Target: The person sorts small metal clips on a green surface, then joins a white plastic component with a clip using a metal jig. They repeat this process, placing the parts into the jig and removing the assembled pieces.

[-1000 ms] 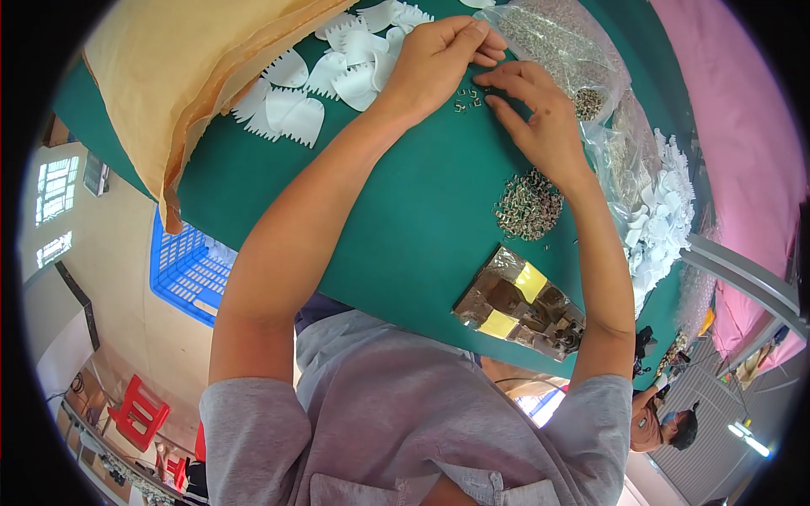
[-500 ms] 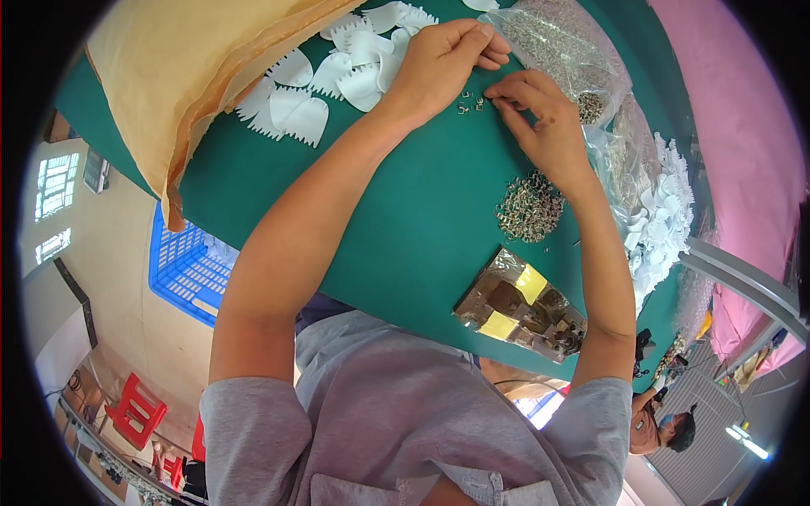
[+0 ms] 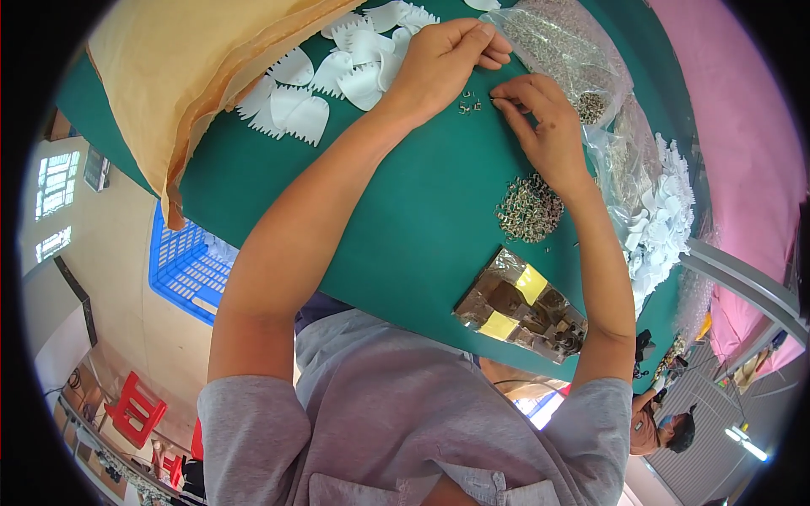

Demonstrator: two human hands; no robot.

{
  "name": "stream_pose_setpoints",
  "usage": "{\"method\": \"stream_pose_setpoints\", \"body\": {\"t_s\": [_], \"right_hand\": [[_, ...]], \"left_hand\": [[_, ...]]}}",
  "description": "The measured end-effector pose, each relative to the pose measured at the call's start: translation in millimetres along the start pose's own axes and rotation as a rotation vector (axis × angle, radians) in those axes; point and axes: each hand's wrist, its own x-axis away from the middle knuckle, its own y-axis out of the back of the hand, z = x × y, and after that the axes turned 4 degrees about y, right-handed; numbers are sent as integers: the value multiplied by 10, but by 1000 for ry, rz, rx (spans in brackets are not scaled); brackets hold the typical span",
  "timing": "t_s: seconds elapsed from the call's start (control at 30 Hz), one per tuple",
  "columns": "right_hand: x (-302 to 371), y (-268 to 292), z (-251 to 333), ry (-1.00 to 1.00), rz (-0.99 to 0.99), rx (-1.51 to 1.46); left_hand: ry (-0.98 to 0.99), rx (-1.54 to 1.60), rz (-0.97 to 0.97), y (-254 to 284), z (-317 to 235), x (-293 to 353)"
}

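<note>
My left hand [image 3: 456, 63] is closed at the far middle of the table, thumb pressed against bent fingers; whatever they hold is hidden. Just right of it, the thumb and index finger of my right hand [image 3: 544, 122] pinch together, with a tiny dark speck at their tips that is too small to name. Several loose small metal clips [image 3: 469, 105] lie on the green tabletop between the two hands. Near my right wrist is a heap of the same small metal clips [image 3: 530, 207]. White plastic pieces with toothed edges [image 3: 361, 84] are scattered left of my left hand.
A clear bag [image 3: 561, 38] of metal clips lies beyond my right hand. More white pieces [image 3: 662, 223] are piled at the right. A shiny brown tray-like block [image 3: 521, 305] with yellow patches sits near the front edge. A large yellowish sack [image 3: 169, 76] covers the far left; a blue basket [image 3: 181, 270] stands below.
My right hand has shifted very slightly, its fingertips moving a little right, away from the loose clips. My left hand stays in place.
</note>
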Motion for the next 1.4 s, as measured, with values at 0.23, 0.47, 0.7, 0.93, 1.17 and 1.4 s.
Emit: {"method": "stream_pose_setpoints", "body": {"t_s": [0.23,0.47,0.7,0.93,1.17,1.4], "right_hand": [[48,39,37,3,7,22],[407,385,239,-4,150,156],[236,273,369,-116,69,8],[109,-146,234,-122,-59,-123],[130,-219,238,-94,-147,-113],[102,-224,232,-78,-159,-87]], "left_hand": [[4,0,-1,-2,-7,1],[26,-39,-17,-9,112,-40],[-13,-17,6,6,175,-86],[-2,13,8,3,167,-76],[15,-20,-7,-1,127,-63],[9,-19,2,25,93,-55]]}}
